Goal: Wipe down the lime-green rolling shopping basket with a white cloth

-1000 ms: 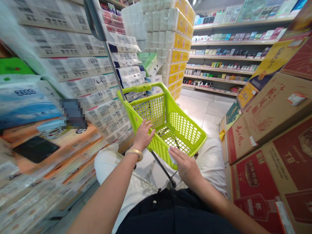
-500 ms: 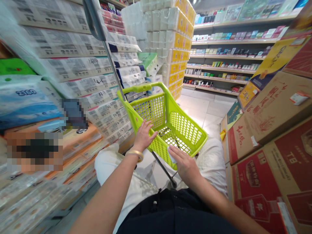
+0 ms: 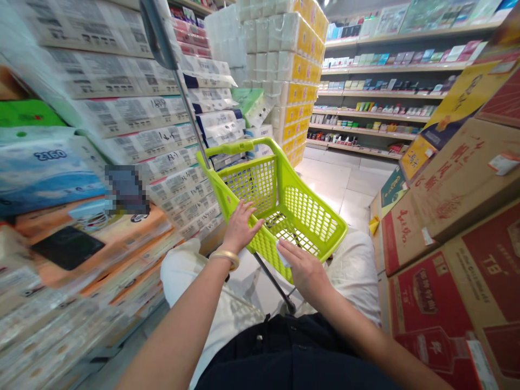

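Note:
A lime-green plastic shopping basket [image 3: 312, 216] on a metal trolley frame stands in the aisle in front of my knees. My left hand [image 3: 240, 227] rests with spread fingers on the basket's near left rim; a gold bangle [image 3: 225, 255] circles that wrist. My right hand [image 3: 303, 268] lies on the near rim, fingers pressed over a small white cloth or tissue [image 3: 282, 257]. The inside of the basket looks bare. A grey metal pole [image 3: 179, 92] of the trolley rises up on the left.
Stacked tissue and paper packs [image 3: 122, 135] fill the left side, with a tall pile of toilet-roll packs [image 3: 284, 70] behind. Red and brown cartons [image 3: 450, 233] are stacked on the right. Product shelves [image 3: 374, 108] line the back; tiled floor [image 3: 345, 184] runs between.
My right hand has slid a little left along the basket's near rim with the white cloth. My left hand stays on the left rim.

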Motion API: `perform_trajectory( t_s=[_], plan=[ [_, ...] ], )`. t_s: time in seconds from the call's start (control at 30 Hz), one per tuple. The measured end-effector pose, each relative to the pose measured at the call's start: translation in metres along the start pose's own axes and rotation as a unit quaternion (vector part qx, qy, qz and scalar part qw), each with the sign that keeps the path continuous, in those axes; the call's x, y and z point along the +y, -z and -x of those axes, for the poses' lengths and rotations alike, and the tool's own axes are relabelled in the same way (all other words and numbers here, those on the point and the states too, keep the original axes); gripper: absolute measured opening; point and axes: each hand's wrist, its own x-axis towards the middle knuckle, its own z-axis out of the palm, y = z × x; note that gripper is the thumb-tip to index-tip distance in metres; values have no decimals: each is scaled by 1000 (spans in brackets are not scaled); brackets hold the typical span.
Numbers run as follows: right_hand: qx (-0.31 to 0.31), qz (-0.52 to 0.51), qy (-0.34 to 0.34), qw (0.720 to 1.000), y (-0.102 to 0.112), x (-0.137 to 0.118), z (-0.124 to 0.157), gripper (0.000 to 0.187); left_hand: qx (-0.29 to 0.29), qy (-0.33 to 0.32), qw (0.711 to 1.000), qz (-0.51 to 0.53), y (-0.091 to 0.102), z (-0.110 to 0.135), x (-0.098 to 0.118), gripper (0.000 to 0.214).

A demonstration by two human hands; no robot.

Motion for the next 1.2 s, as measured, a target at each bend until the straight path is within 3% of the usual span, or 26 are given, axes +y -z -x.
perform_trajectory(
  t_s=[0.17,0.47,0.77,1.03,1.1,1.2],
  plan=[
    [-9,-22,-11,1000,14,2,21,68,6,2,1000,4,-1,0,1,37],
    [-79,-12,-34,996,-12,-2,-45,59,4,9,1000,-3,0,-3,-4,37],
    [-44,-22,-10,999,7,5,8,67,-3,25,1000,1,0,-4,-1,40],
    [-95,-20,-44,994,-12,-4,-48,60,1,32,999,-4,-1,-5,-2,38],
    [-89,-19,-39,995,-15,-4,-51,59,-1,33,999,-7,-1,-4,-3,43],
    [-72,-17,-20,997,-12,-1,-34,59,-7,41,999,-7,-1,-5,-4,51]
  ],
)
